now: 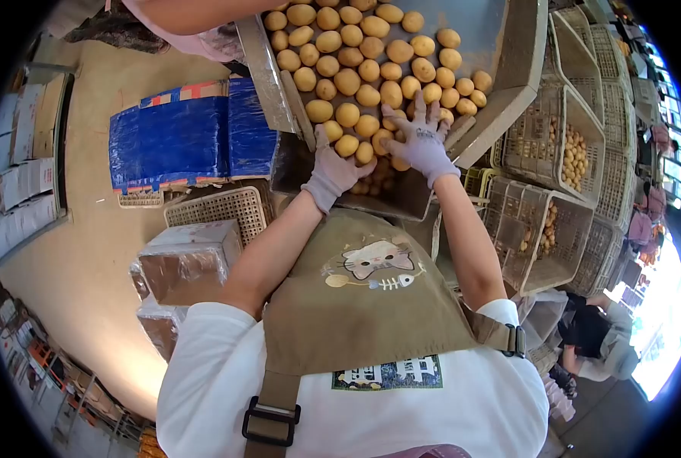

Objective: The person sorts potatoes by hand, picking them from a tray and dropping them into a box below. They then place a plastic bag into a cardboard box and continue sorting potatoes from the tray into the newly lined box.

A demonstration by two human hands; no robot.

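Many yellow potatoes (348,82) lie spread over a grey sorting tray (474,19) with raised wooden sides. At the tray's near opening, my left hand (334,172) wears a pale glove and rests against the closest potatoes, fingers apart. Opposite it, my right hand (423,145), gloved too, lies over potatoes with its fingers spread. Neither hand is closed around a potato. Below the opening, more potatoes sit in a dark bin (403,200), partly hidden by my hands and the tray's edge.
Stacked plastic crates (535,145) stand at the right, some holding potatoes. To the left are blue-wrapped cartons (169,141), a beige crate (217,216) and plastic-lined boxes (192,259). Another person's arm (203,11) reaches in at the top left. A person (596,340) is at the lower right.
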